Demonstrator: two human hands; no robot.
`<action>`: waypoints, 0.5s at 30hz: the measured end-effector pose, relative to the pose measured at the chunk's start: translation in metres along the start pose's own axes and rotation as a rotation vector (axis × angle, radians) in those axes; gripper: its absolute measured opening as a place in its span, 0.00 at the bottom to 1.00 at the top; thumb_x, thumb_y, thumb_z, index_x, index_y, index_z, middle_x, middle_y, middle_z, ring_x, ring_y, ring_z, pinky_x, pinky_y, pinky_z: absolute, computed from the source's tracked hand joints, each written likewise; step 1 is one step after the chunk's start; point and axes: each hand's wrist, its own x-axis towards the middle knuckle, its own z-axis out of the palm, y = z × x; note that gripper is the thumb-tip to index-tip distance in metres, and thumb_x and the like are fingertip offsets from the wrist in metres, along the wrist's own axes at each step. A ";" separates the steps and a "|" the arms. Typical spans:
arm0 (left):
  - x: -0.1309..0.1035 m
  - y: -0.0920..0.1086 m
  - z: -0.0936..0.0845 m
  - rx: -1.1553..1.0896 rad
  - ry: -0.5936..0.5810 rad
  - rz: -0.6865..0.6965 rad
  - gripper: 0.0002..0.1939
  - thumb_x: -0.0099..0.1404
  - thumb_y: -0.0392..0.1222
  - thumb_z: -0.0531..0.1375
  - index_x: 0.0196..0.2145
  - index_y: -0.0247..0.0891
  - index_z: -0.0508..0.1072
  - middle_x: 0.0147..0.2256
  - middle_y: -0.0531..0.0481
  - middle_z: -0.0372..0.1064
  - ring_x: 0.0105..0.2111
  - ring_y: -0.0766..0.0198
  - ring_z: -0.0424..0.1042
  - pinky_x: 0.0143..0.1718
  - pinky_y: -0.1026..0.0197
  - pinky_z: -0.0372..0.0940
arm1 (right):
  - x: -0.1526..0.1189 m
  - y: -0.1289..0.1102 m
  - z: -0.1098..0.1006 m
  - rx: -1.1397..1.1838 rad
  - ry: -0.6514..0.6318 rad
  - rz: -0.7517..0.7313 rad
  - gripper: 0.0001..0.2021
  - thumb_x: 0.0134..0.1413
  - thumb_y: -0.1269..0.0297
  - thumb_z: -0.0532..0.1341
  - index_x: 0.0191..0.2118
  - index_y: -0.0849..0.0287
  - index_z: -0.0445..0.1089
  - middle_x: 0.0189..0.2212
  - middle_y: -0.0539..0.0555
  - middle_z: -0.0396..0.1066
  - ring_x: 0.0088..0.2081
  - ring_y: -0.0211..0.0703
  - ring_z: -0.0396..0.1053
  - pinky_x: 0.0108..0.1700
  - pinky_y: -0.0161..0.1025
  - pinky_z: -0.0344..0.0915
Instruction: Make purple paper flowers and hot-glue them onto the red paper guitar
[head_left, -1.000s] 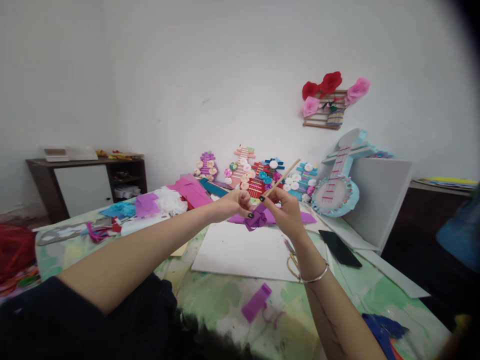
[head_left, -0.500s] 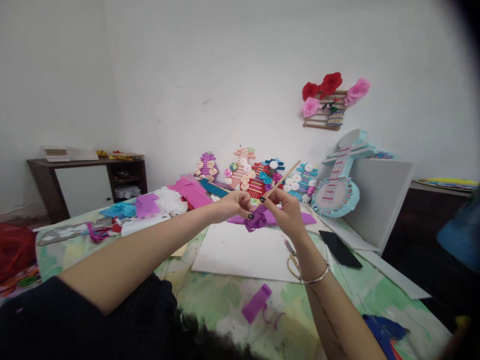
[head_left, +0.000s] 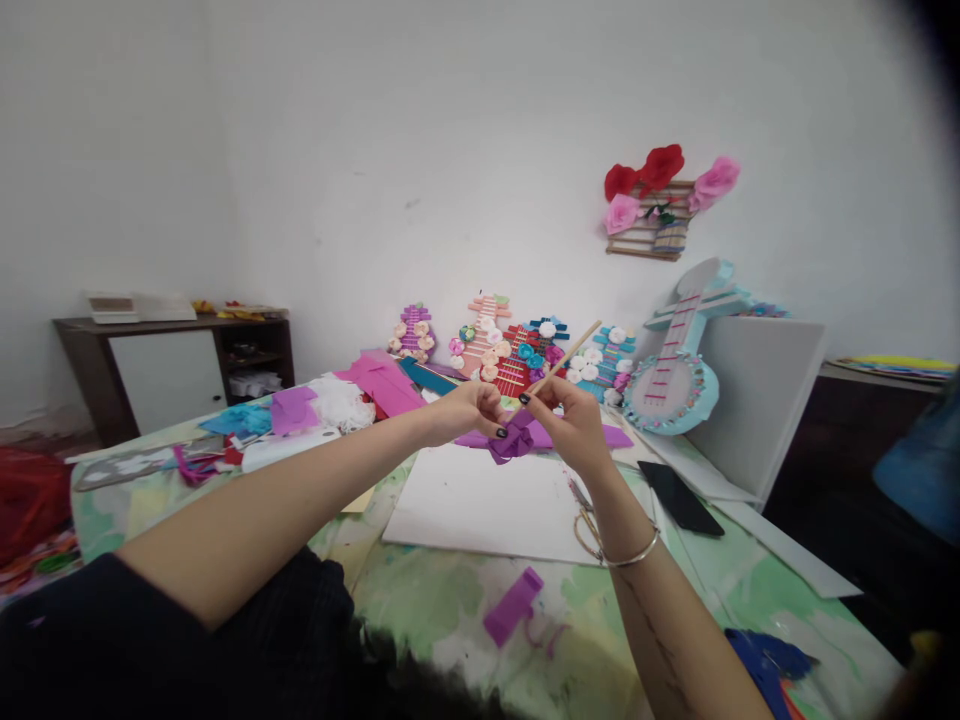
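Above the white board, my left hand (head_left: 472,414) is closed in a pinch at the edge of a gathered piece of purple crepe paper (head_left: 512,447). My right hand (head_left: 576,425) grips a thin wooden stick (head_left: 576,346) between thumb and fingers. The stick slants up to the right, and its lower end meets the purple paper between both hands. Just how the fingertips press the paper is partly hidden. Behind the hands lies a long strip of purple paper (head_left: 616,437). Scissors (head_left: 588,530) rest beside my right wrist, partly covered by it.
A white board (head_left: 472,510) lies on the green patterned tablecloth (head_left: 420,590), with a purple paper strip (head_left: 514,606) in front. A black phone (head_left: 681,498) is at right. Several decorated paper guitars (head_left: 510,365) lean against the wall; coloured papers (head_left: 382,380) lie left.
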 end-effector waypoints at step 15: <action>-0.001 0.001 0.001 0.003 0.011 -0.006 0.23 0.41 0.24 0.65 0.22 0.38 0.52 0.21 0.56 0.65 0.22 0.71 0.66 0.24 0.67 0.58 | 0.001 0.001 -0.001 0.004 0.002 0.002 0.08 0.51 0.62 0.60 0.26 0.59 0.66 0.20 0.47 0.62 0.23 0.36 0.57 0.28 0.35 0.56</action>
